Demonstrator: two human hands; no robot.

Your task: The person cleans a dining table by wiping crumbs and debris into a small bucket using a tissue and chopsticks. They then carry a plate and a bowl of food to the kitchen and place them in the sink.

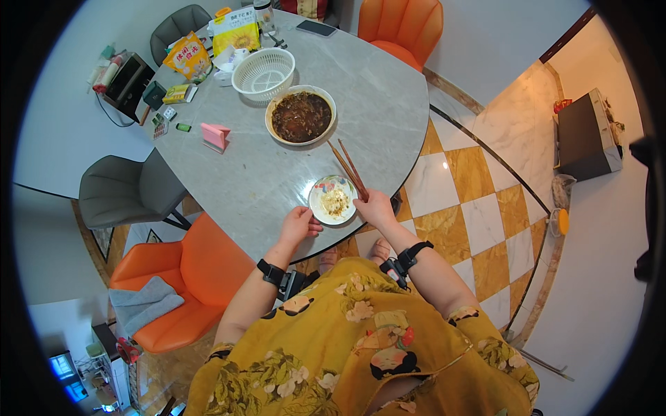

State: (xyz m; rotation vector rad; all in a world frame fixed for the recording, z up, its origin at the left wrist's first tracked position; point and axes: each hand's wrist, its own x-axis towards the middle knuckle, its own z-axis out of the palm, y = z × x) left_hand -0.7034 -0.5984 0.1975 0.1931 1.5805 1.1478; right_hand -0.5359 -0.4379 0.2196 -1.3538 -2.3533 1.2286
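Observation:
A small white plate (pixel 317 193) with a colourful pattern lies at the table's near edge. Chopped pale yellow bits, perhaps minced garlic or ginger, are heaped on it. My left hand (pixel 297 227) is at the plate's left rim, thumb and fingers about the edge. A pair of wooden chopsticks (pixel 349 167) is held in my right hand (pixel 375 208), their tips pointing away from me. The thumb of that hand meets the plate's right rim. Beyond the plate stands a white bowl (pixel 268 127) filled with dark brown sauce or food.
A white plastic basket (pixel 264 73) stands behind the bowl on the grey table (pixel 374 104). Farther left are snack bags (pixel 191 56) and a pink phone stand (pixel 214 137). A phone (pixel 316 28) lies at the far edge. An orange chair (pixel 208 265) adjoins the table's left side.

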